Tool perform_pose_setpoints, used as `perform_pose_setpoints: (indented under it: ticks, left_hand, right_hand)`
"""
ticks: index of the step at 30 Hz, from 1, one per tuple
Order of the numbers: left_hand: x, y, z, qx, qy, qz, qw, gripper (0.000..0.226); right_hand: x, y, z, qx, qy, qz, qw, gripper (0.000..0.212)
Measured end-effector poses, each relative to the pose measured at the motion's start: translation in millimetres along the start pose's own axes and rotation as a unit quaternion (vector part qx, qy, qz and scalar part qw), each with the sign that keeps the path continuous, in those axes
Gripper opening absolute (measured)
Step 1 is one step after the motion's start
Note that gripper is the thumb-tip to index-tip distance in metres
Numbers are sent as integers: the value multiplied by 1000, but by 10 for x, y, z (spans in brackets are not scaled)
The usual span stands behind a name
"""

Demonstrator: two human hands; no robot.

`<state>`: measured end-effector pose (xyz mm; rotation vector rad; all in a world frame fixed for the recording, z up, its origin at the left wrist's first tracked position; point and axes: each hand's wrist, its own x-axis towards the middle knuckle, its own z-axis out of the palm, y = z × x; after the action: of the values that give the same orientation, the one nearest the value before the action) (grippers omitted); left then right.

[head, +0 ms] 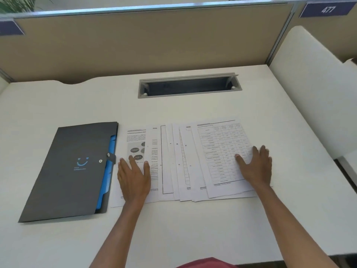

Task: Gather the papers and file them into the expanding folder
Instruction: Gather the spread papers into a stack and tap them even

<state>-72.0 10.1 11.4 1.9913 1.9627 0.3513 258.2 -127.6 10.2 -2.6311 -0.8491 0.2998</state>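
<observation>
Several printed papers (179, 163) lie fanned out and overlapping across the middle of the white desk (173, 225). My left hand (134, 178) rests flat, fingers spread, on the leftmost sheet, which carries text and dark ovals. At the other end my right hand (255, 165) lies flat on the top sheet, a printed table. A dark grey expanding folder (69, 171) with a blue smiley mark lies shut to the left of the papers, its snap strap fastened and blue dividers showing along its right edge.
A grey cable slot (189, 85) is sunk into the desk behind the papers. A tan partition wall (146, 41) runs along the back. White side panels (313, 89) stand to the right.
</observation>
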Motion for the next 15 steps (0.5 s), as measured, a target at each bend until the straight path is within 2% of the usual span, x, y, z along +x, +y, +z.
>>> perform_pose_setpoints:
  ticks: [11, 15]
  left_hand:
    - [6, 16, -51, -38, -23, -5, 999, 67]
    - [52, -9, -92, -66, 17, 6, 998, 62]
  right_hand:
    - [-483, -730, 393, 8, 7, -16, 1000, 76]
    - [-449, -804, 298, 42, 30, 5, 999, 68]
